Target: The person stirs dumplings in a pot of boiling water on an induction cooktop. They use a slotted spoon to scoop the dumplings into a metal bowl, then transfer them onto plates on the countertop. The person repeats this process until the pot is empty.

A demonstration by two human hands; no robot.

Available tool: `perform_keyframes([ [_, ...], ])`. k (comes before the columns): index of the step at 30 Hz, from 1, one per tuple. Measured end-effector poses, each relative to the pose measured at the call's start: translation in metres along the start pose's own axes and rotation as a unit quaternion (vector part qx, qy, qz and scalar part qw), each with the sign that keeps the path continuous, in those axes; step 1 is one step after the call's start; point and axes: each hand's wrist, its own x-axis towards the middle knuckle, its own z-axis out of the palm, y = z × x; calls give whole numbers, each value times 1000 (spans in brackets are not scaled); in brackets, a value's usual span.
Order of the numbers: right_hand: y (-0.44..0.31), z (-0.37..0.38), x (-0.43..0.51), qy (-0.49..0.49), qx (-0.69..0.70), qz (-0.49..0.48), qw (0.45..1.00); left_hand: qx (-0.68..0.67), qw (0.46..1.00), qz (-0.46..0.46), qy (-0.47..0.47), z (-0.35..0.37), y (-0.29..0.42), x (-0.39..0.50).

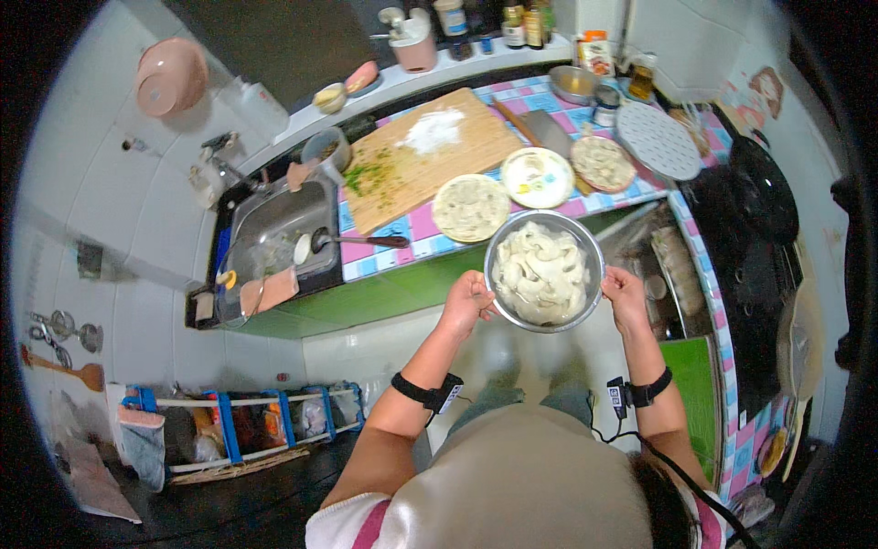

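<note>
Between my two hands is a round steel bowl, held by its rim in front of the counter's edge. Pale, wet strips of what looks like dough fill it. My left hand grips the rim at the left, while my right hand pinches the opposite side. Just beyond the bowl lie a plate of flat, pale dough and a white plate with a printed pattern. Farther right, a pinkish plate carries more pale food.
A wooden board bears white flour and chopped greens. Behind the plates rests a cleaver. The steel sink is at the left, with a ladle across its edge. At the right, a black wok sits by the stove.
</note>
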Motion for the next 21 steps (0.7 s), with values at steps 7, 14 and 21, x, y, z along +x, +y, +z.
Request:
perform_keyframes([
  [7, -1, 146, 62, -101, 12, 18, 995, -28, 992, 36, 117, -123, 26, -5],
  [14, 0, 251, 115, -198, -9, 25, 980, -53, 976, 48, 207, -207, 30, 9],
  [21, 4, 308, 161, -245, -82, 33, 965, -82, 963, 60, 248, -249, 44, 35],
])
